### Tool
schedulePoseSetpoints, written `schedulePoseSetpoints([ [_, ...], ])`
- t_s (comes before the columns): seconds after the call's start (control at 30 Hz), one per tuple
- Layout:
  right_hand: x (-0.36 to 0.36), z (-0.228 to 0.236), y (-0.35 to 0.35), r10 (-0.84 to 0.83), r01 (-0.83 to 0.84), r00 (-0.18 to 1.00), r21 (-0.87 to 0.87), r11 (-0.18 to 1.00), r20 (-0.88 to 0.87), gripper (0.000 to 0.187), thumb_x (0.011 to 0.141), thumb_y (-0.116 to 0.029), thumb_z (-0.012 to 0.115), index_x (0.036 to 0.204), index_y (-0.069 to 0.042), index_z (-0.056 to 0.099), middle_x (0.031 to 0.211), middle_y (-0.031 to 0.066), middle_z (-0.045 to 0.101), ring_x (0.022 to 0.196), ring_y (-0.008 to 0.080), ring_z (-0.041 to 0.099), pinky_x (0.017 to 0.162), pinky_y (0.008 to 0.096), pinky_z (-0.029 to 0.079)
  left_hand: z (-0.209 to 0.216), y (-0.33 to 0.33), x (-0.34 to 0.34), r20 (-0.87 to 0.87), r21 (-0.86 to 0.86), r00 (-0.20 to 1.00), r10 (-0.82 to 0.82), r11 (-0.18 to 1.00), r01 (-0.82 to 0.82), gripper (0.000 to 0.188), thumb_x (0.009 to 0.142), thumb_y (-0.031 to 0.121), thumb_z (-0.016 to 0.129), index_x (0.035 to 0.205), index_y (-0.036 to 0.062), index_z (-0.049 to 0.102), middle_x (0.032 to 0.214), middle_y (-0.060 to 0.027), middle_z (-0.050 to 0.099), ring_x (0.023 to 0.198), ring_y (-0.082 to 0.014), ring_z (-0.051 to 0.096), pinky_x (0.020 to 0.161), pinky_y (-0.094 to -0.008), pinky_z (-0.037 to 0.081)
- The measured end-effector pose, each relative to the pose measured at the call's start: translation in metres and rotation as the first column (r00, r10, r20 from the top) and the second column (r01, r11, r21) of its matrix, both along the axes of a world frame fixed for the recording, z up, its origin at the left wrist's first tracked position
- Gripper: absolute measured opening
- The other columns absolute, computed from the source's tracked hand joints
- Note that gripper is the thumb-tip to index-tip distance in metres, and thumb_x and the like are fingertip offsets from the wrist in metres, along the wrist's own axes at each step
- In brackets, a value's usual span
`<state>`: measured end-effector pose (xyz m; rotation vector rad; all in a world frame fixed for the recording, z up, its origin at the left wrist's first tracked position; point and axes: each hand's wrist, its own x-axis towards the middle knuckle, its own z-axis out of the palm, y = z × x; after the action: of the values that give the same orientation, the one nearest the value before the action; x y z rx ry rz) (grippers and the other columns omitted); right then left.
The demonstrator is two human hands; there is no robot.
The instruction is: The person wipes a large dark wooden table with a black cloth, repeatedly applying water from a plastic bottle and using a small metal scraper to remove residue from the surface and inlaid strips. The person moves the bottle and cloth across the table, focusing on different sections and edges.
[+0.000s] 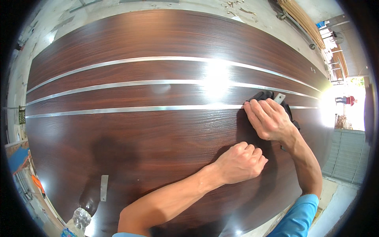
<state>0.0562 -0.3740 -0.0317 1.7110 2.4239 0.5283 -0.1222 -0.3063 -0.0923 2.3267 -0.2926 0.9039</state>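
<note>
A large dark brown wood-grain panel (169, 138) lies in front of me, crossed by three bright metal strips. My right hand (270, 118) is closed on a black object (262, 96) at the right part of the nearest strip (158, 108). A small metal plate (279, 98) with a hole sticks up beyond its knuckles. Most of the black object is hidden under the hand, so its kind is unclear. Closer to me, my left hand (241, 162) is curled into a fist over the panel. Whether it holds anything does not show.
A small flat metal piece (104, 188) lies at the panel's near left, by a clear plastic bottle (80, 219). Long boards (302, 21) are stacked on a wheeled cart at the far right. A person in red (348, 100) stands in the bright doorway.
</note>
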Motion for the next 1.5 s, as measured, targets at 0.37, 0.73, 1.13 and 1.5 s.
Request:
schedulePoseSetpoints([
  [0.37,-0.004,0.001,0.007,-0.198,0.192,0.920,-0.052,0.980,-0.339,0.021,0.078,-0.001,0.079,0.097,0.002,0.070,0.091,0.0080,0.066,0.073,0.0219,0.064,0.061,0.0346,0.049,-0.001,0.000,-0.001,-0.007,-0.061,1.000,0.004,0.998,-0.005,0.040,0.090,0.024,0.077,0.060,0.0116,0.054,0.059,-0.0009,0.052,0.054,-0.0150,0.053,0.052,-0.0310,0.041],
  [0.73,-0.024,0.002,0.004,-0.348,0.357,0.893,-0.019,0.934,-0.284,0.025,0.083,-0.006,0.065,0.107,0.000,0.069,0.102,0.0114,0.068,0.089,0.0292,0.067,0.074,0.0428,0.053,-0.009,-0.013,-0.001,0.016,-0.122,1.000,-0.015,0.992,0.017,0.028,0.090,0.025,0.068,0.066,0.0103,0.063,0.067,-0.0067,0.062,0.066,-0.0237,0.065,0.061,-0.0391,0.049],
  [1.13,-0.011,-0.016,-0.012,-0.309,0.306,0.948,-0.047,0.951,-0.082,0.027,0.089,-0.002,0.063,0.115,0.006,0.065,0.113,0.0184,0.064,0.101,0.0334,0.064,0.093,0.0463,0.050,-0.044,-0.048,0.026,-0.056,-0.108,0.998,0.026,0.994,-0.032,0.025,0.086,0.025,0.066,0.069,0.0064,0.068,0.069,-0.0090,0.063,0.068,-0.0269,0.063,0.066,-0.0417,0.045],
  [1.5,-0.013,-0.038,-0.014,-0.337,0.360,0.924,0.112,0.926,-0.181,0.024,0.087,-0.003,0.063,0.110,0.005,0.062,0.108,0.0167,0.063,0.092,0.0336,0.062,0.078,0.0442,0.048,-0.028,-0.033,0.020,-0.010,-0.121,0.960,0.281,0.952,-0.280,0.020,0.085,0.020,0.062,0.073,0.0045,0.066,0.076,-0.0116,0.063,0.077,-0.0253,0.061,0.072,-0.0386,0.046],
])
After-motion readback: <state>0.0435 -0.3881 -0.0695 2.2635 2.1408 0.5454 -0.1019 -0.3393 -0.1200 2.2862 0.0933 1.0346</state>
